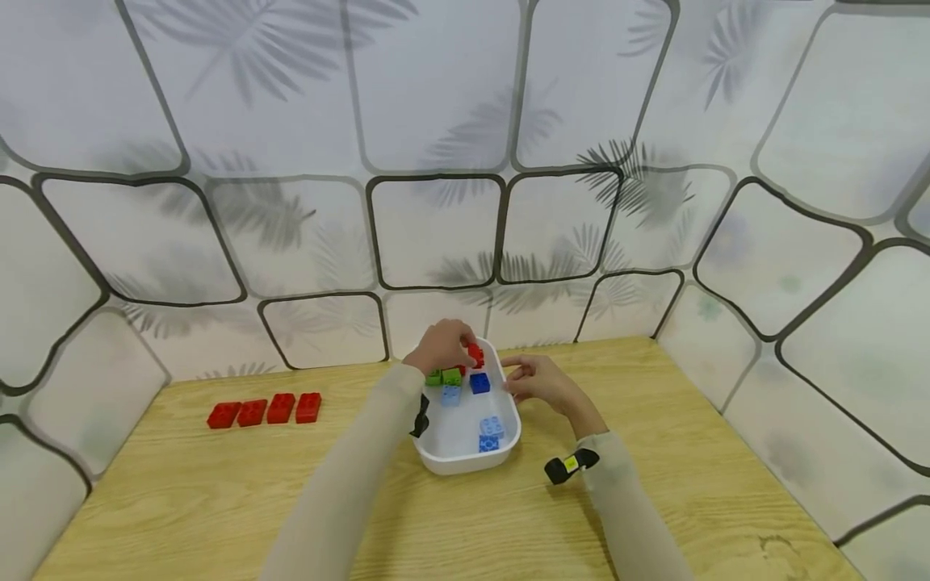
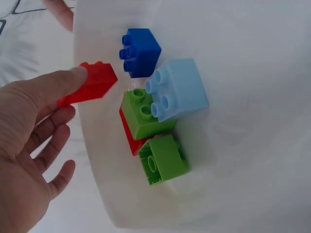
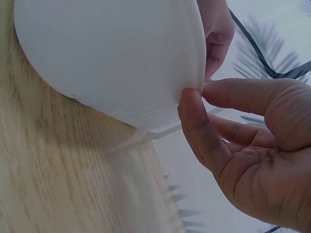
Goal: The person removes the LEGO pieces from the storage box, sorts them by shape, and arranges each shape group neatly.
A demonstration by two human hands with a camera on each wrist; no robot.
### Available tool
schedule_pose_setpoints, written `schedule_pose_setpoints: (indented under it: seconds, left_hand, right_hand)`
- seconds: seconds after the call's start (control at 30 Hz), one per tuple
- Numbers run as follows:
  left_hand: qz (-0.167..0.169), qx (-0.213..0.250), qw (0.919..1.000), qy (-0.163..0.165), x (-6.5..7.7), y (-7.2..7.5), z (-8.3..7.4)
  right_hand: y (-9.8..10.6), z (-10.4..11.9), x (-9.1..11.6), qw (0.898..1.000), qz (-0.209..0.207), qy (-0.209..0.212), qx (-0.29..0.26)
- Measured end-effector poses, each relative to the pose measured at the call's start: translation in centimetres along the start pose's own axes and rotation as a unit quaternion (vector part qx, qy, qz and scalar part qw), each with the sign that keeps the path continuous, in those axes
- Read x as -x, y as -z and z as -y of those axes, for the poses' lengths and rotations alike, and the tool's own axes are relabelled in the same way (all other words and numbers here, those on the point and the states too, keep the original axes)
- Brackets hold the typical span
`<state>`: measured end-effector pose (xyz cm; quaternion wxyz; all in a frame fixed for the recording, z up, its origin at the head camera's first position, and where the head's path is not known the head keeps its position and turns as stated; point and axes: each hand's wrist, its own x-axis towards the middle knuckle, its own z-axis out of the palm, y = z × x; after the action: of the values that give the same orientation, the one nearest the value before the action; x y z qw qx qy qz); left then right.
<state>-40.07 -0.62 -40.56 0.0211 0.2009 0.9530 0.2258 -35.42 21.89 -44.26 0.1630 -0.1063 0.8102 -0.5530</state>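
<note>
Head view: wooden table (image 1: 182, 500); at far centre, white box (image 1: 450, 466). At the box's right rim: right hand (image 1: 541, 379), thumb and finger in pinch grip. Over the far end: left hand (image 1: 440, 349), in pinch grip. At far left: row of four red blocks (image 1: 279, 408). Inside the box: green blocks (image 2: 167, 158), light-blue blocks (image 1: 492, 426), dark-blue block (image 1: 479, 383). In the left-hand grip: single red block (image 2: 102, 81).

Tray (image 1: 454, 432) on table (image 1: 182, 484); loose blocks (image 1: 491, 426) inside; block row (image 1: 279, 408) left of tray; backdrop (image 1: 436, 234) behind.
</note>
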Motion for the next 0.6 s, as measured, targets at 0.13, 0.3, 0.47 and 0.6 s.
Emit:
schedule_pose_setpoints:
  seconds: [0.13,0.3,0.47,0.6]
  left_hand:
    - [-0.012,0.046,0.9988,-0.01,0.3,0.4,0.4]
    - [-0.041,0.067,0.9962,-0.037,0.9,0.9,0.6]
    - [-0.096,0.047,0.9906,-0.085,1.5,1.7,0.3]
    - [-0.161,0.022,0.9789,-0.124,2.1,2.8,-0.2]
  right_hand:
    - [0.0,-0.1,-0.1,1.0,-0.001,-0.003,0.0]
    - [-0.1,0.0,0.1,1.0,-0.001,-0.008,0.001]
    - [-0.2,0.0,0.0,1.0,-0.002,-0.009,0.002]
    - [-0.1,0.1,0.0,1.0,-0.006,-0.01,0.007]
